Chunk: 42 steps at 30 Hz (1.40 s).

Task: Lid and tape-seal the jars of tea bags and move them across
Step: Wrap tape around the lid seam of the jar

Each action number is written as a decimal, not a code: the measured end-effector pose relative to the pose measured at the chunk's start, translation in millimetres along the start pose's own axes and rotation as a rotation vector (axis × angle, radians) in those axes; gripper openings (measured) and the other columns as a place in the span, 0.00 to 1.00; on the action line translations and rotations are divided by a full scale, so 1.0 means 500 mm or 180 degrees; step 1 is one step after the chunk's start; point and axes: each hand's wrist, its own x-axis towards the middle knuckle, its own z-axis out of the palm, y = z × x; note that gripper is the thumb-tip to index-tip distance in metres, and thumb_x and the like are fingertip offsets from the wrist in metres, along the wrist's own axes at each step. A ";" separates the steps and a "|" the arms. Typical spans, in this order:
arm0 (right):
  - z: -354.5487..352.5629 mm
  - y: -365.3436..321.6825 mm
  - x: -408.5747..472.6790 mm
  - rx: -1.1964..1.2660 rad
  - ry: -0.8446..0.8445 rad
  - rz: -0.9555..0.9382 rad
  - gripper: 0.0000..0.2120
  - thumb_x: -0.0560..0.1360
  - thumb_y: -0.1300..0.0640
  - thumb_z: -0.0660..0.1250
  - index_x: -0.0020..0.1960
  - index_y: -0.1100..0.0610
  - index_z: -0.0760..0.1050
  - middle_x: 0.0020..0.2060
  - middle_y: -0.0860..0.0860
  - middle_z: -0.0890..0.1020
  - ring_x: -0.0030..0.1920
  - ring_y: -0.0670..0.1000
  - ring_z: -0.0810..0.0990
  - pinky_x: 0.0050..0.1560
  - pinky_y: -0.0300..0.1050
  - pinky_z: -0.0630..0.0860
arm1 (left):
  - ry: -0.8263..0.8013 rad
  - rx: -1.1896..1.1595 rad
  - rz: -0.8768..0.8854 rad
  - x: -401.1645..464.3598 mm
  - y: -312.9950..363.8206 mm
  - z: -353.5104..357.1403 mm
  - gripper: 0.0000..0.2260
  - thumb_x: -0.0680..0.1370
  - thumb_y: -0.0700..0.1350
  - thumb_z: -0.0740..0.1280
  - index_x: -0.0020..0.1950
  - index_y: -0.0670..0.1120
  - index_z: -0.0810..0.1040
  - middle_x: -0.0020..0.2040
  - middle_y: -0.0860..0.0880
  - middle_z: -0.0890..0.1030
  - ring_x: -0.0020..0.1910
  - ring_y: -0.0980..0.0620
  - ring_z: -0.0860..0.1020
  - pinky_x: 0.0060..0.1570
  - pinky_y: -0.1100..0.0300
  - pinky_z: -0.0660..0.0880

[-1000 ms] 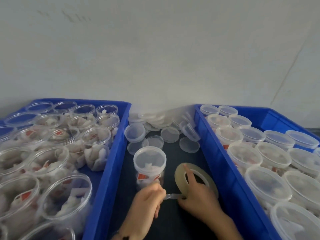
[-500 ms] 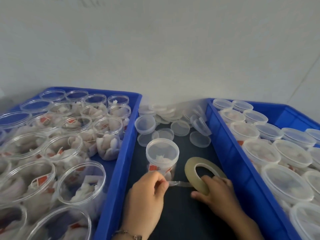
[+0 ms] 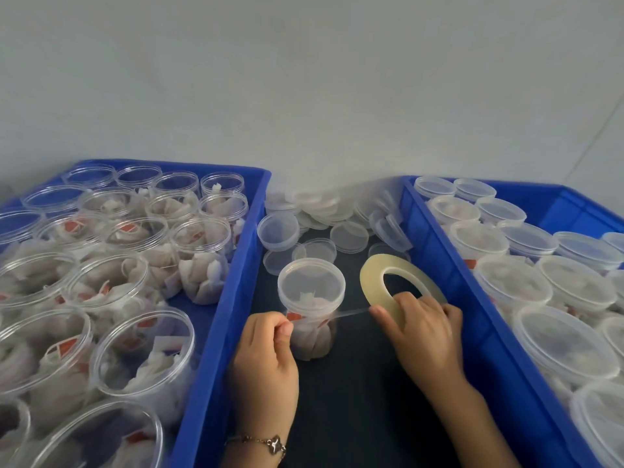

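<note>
A lidded clear jar of tea bags [image 3: 312,300] stands upright on the dark surface between two blue crates. My left hand [image 3: 266,363] pinches the free end of a clear tape strip [image 3: 347,313] in front of the jar's side. My right hand [image 3: 423,336] grips a thin roll of clear tape [image 3: 383,282], fingers through its hole, just right of the jar. The strip runs taut from the roll across the jar's front to my left fingers.
The left blue crate [image 3: 236,265] holds several open jars of tea bags. The right blue crate [image 3: 449,265] holds several lidded jars. A pile of loose clear lids [image 3: 324,214] lies behind the jar, against a grey wall.
My hands have drawn apart, pulling out a longer strip of tape across the jar's front. The view has shifted, with the crates now sitting further right and lower.
</note>
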 end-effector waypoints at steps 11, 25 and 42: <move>0.002 -0.011 0.011 0.0014 -0.0048 -0.0009 0.36 0.68 0.30 0.36 0.50 0.51 0.74 0.39 0.42 0.71 0.51 0.49 0.74 0.55 0.47 0.56 | 0.0072 -0.0143 -0.0059 0.008 0.000 0.006 0.03 0.73 0.37 0.68 0.40 0.40 0.78 0.38 0.50 0.77 0.33 0.54 0.73 0.31 0.71 0.64; 0.008 -0.017 0.010 0.0159 -0.0113 0.0038 0.38 0.67 0.30 0.36 0.53 0.51 0.74 0.41 0.42 0.73 0.52 0.48 0.74 0.59 0.47 0.57 | 0.0191 -0.0602 -0.0341 0.016 -0.007 0.032 0.02 0.73 0.42 0.70 0.42 0.44 0.79 0.38 0.51 0.79 0.34 0.56 0.75 0.32 0.72 0.68; -0.021 -0.026 0.025 -0.0219 -0.0465 0.0152 0.39 0.65 0.30 0.30 0.53 0.47 0.72 0.42 0.41 0.73 0.53 0.46 0.74 0.58 0.47 0.57 | -0.0876 -0.1938 -0.1093 0.039 0.000 0.090 0.50 0.57 0.53 0.80 0.70 0.64 0.54 0.68 0.60 0.66 0.64 0.67 0.67 0.52 0.80 0.66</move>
